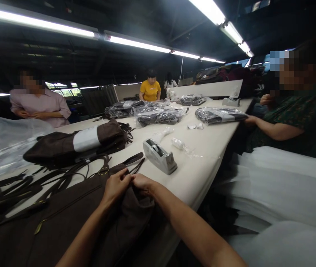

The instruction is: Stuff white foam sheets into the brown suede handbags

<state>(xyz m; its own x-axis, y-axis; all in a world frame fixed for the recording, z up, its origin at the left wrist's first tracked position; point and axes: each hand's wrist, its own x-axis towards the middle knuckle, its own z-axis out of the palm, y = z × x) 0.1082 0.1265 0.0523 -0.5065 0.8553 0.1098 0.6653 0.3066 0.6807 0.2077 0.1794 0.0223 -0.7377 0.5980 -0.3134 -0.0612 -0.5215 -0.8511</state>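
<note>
Tube lights (139, 44) glow overhead and a person (150, 91) wears yellow

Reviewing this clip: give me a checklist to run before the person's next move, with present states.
1. Left hand on the bag: ok, pinching its upper edge.
2. Right hand on the bag: ok, gripping beside the left.
3. Tape dispenser off the bag: ok, it stands apart on the table.
4. Straps gathered: not ok, they lie spread out.
5. Co-worker's hand away from the bag: ok, at a wrapped bundle.
6. Bag's contents: cannot tell.
</note>
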